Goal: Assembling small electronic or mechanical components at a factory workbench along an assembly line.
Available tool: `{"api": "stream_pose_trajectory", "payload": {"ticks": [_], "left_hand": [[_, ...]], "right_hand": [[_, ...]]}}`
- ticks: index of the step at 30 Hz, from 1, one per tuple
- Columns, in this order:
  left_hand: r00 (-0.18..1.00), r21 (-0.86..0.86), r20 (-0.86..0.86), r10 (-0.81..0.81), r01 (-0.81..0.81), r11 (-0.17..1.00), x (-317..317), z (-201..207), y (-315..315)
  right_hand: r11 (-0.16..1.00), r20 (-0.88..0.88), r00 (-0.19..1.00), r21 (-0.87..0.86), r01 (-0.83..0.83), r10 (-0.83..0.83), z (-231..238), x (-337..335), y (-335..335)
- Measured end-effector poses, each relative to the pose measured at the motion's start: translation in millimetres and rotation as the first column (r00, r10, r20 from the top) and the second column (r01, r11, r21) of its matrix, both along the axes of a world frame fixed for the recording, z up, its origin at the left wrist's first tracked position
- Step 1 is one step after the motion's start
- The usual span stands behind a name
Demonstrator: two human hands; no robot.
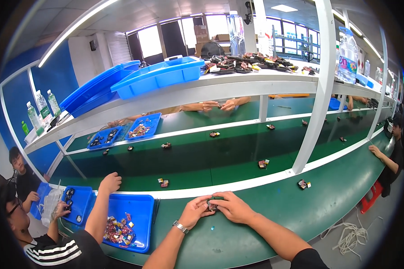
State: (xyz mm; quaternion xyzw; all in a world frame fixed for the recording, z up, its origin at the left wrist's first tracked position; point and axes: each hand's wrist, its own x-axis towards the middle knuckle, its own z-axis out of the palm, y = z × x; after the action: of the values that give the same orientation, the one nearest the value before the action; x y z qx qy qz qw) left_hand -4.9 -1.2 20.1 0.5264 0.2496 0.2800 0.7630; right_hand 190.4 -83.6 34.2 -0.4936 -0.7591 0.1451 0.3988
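Observation:
Over the green worktop (265,215), my left hand (195,212), with a metal watch (181,227) on its wrist, and my right hand (233,207) come together. Between their fingertips is a small black part (212,206), mostly covered, so its exact kind does not show. Both hands are closed on it. Just below them lies a tiny teal piece (212,228). To the left of my left forearm stands a blue tray (144,224) with many small silver and yellow pieces on red wires (120,232). A thin dark tool (156,210) lies beside that tray.
A conveyor belt (188,168) runs beyond a white rail, carrying spaced black-and-yellow assemblies (263,164). Another assembly (304,184) rests on the worktop at right. A co-worker's arm (104,197) reaches over at left. A white post (316,89) and overhead shelf (256,83) stand ahead.

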Motion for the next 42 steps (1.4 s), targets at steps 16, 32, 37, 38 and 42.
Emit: {"api": "stream_pose_trajectory", "payload": {"ticks": [16,32,37,38,42], "left_hand": [[0.998,0.064,-0.058,-0.032,0.036,0.997,1.3,-1.2,-2.2],[0.991,0.080,-0.077,-0.105,0.111,0.991,-0.6,2.7,-3.3],[0.992,0.082,-0.089,-0.093,0.101,0.992,-0.1,1.0,-3.7],[0.993,0.081,-0.072,-0.090,0.096,0.992,0.2,0.5,-4.0],[0.995,0.074,-0.018,-0.094,0.095,0.993,0.8,-1.3,-2.8]], "right_hand": [[0.982,0.135,0.990,0.189,0.023,-0.049,-1.8,-5.2,5.6],[0.999,-0.056,0.998,0.032,0.000,0.002,5.4,-5.6,-4.4],[0.998,-0.066,0.996,0.041,0.057,-0.054,1.9,-9.5,-5.9],[0.994,-0.068,0.993,0.045,0.095,-0.092,0.9,-11.7,-6.3],[0.982,-0.068,0.987,0.114,0.153,-0.146,-6.3,-17.5,-4.7]]}}
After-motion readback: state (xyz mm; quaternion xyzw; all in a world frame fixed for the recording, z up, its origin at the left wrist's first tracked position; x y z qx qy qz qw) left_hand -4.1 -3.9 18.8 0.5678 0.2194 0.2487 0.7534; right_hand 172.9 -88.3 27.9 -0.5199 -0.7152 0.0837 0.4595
